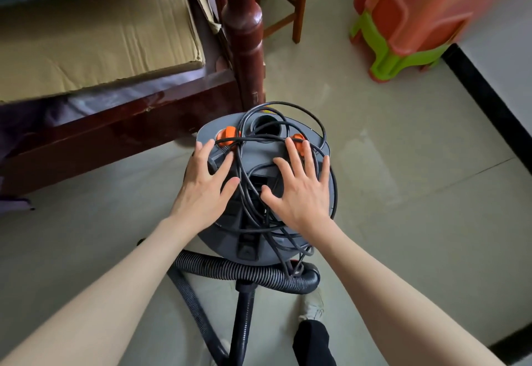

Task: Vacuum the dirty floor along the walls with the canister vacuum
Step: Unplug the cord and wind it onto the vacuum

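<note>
- You are in the set-up step: the vacuum [264,187] stands on the tiled floor [403,164] just beside the bed frame [121,124], and no cleaning along the walls looks to have begun.
- Your left hand [205,184] lies flat on the left of the vacuum's top, fingers spread and straight, gripping nothing.
- Your right hand [299,190] lies flat on the right side the same way, fingers apart, its fingertips near an orange clip [298,137].
- The power cord [259,164] is heaped in loose loops over the lid, running under and between both hands; it is probably tangled, though the loops are hard to trace.
- The hose [230,269] curls on the floor at the near side of the vacuum, with the black tube [244,322] leading back towards you.
- Next you will likely need to gather the cord off the lid, free its plug, then take up the tube.
- The black skirting [489,101] at the right marks the nearest wall.
</note>
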{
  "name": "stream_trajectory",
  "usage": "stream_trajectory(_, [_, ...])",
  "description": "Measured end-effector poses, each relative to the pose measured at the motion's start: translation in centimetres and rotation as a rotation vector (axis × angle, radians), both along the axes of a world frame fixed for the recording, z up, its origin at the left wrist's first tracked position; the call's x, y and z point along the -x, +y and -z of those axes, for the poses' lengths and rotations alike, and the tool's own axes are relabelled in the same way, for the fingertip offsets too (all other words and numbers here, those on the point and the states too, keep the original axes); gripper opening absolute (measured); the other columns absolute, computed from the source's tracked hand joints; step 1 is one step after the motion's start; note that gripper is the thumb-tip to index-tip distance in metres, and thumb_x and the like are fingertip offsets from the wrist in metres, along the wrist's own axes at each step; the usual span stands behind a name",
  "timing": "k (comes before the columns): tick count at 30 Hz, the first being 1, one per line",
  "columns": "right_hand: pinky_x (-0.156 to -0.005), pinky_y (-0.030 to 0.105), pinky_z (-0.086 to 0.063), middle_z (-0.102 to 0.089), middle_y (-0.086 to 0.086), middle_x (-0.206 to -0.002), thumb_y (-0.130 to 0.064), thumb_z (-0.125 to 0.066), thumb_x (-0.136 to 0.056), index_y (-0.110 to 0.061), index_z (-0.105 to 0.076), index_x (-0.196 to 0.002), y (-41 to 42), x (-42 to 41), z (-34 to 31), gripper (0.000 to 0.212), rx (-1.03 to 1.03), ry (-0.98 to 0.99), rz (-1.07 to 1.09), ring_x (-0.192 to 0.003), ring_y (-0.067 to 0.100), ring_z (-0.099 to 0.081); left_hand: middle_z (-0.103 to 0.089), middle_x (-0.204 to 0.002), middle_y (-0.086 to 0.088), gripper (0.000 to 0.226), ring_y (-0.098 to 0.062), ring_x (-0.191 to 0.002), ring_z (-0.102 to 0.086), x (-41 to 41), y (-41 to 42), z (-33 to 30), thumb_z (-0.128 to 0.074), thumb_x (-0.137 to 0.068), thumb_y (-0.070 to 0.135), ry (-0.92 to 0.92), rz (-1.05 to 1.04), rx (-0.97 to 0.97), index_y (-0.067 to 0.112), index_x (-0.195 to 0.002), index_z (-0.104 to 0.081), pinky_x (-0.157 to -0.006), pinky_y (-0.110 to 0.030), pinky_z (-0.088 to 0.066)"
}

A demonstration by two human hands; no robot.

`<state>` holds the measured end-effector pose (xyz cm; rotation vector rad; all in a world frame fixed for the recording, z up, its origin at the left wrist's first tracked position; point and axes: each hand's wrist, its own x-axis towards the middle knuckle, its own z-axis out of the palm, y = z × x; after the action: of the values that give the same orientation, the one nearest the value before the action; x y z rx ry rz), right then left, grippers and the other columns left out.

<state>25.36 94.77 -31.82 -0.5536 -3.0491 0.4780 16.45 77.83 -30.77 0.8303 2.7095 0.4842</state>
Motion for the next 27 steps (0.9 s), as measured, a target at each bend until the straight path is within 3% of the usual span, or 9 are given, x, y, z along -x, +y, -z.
stream_trajectory(9, [-0.117, 0.061, -0.004, -0.022, 0.0, -0.162, -0.06, -0.035, -0.081, -0.019, -0.056, -0.132, 5.0, -3.3, 0.2, 0.069, -0.041, -0.006, 0.011, -0.15, 0.026, -0.01, -0.009, -0.149, -0.009, 0.067, -0.047, -0.141, -0.013, -2.9, 4.8, 1.2, -0.025, -0.093, 0.051, 0.115, 0.074, -0.014, 0.007, -0.139, -0.046, -0.11, -0.051, -0.014])
stream_trajectory(23, [-0.115, 0.064, -0.017, -0.031, 0.004, -0.158, -0.058, -0.04, -0.08, -0.014, -0.061, -0.125, 15.8, -3.2, 0.5, 0.067, -0.116, 0.013, -0.079, -0.147, 0.03, -0.022, -0.012, -0.147, -0.013, 0.071, -0.051, -0.139, -0.015, -3.5, 14.5, 2.0, -0.023, -0.093, 0.056, 0.173, 0.066, -0.057, 0.006, -0.135, -0.051, -0.109, -0.058, -0.019])
stream_trajectory(27, [-0.117, 0.062, -0.011, -0.025, 0.0, -0.161, -0.058, -0.037, -0.08, -0.015, -0.059, -0.128, 18.9, -2.3, 0.4, 0.067, -0.09, -0.01, -0.13, -0.149, 0.029, -0.016, -0.014, -0.146, -0.015, 0.067, -0.052, -0.138, -0.015, -4.0, 17.0, 1.9, -0.03, -0.092, 0.053, 0.179, 0.005, -0.07, 0.005, -0.133, -0.052, -0.108, -0.061, -0.023])
